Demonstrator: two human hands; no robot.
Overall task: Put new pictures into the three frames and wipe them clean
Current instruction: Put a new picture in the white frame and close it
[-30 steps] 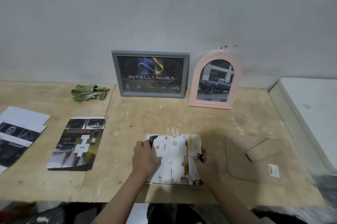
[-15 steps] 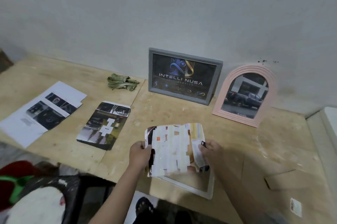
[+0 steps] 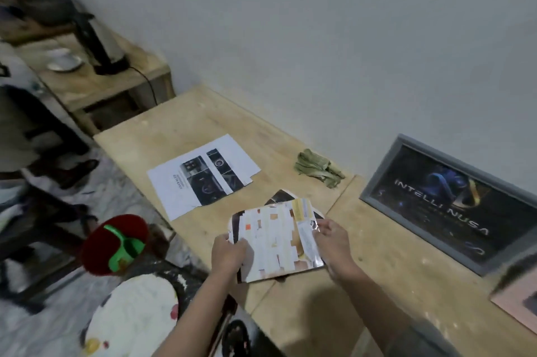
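Note:
My left hand [image 3: 228,252] and my right hand [image 3: 334,243] both grip a taped-over picture [image 3: 276,237], held just above the wooden table [image 3: 377,269]. It hangs over a dark picture [image 3: 280,196] lying on the table, mostly hidden. A grey frame [image 3: 453,205] with a dark logo print leans on the wall at the right. The corner of a pink frame [image 3: 517,301] shows at the right edge. A green cloth [image 3: 318,167] lies near the wall. White printed sheets [image 3: 203,175] lie further left.
Left of the table stand a lower wooden stand [image 3: 101,77] with a kettle and saucer, and a red bucket [image 3: 116,243] with a green scoop on the floor. A white round object [image 3: 133,316] sits below. A person's legs show at the far left.
I lifted the taped picture out of the white frame and carried it left over the dark picture. My view swung left, so the white frame and backing board dropped out of sight.

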